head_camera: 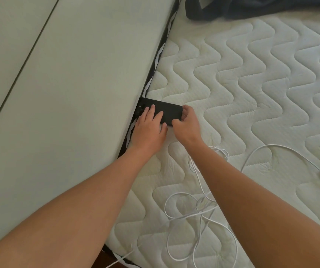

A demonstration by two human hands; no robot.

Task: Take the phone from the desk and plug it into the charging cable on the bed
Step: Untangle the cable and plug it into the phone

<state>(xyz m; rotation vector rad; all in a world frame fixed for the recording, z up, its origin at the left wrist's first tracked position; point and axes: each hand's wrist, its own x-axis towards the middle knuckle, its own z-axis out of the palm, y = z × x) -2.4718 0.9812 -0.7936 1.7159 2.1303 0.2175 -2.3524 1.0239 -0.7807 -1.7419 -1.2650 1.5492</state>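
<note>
Open quilted mattress [252, 78] is left free to the right and beyond the phone [167, 113], which is wedged against the pale panel [68, 93] along the bed's left edge, so passage on that side is blocked. The near approach is crossed by loops of white charging cable [198, 211], while the far corner is taken up by a heap of dark fabric [252, 6].

My phone [167, 113] looks matt black and smooth. The mattress [252, 84] beneath it is quilted cream cloth; near the phone, a smooth white plastic-coated cable [199, 213] lies coiled.
</note>
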